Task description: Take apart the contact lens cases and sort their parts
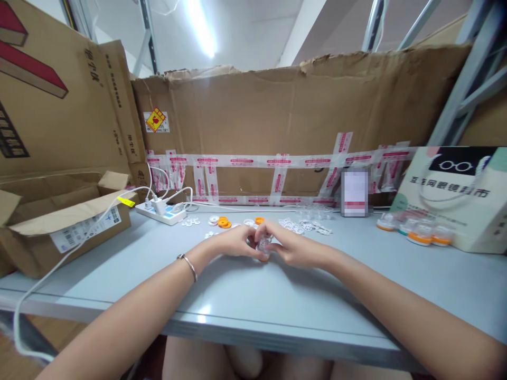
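The left hand [237,241] and right hand [291,248] are curled partly closed, fingers and thumbs holding one small clear container [264,244] with an orange base between them, just above or on the surface [245,295]. Just beyond the left hand lie orange discs [224,222] and white rings [213,220]; beyond the right, white patterned pieces [291,227] and clear cups [315,212]. Well right of both hands, several containers [420,232] look assembled. The held one seems midway; the loose parts appear unused.

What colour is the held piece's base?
The base is orange, seen best in the head view.
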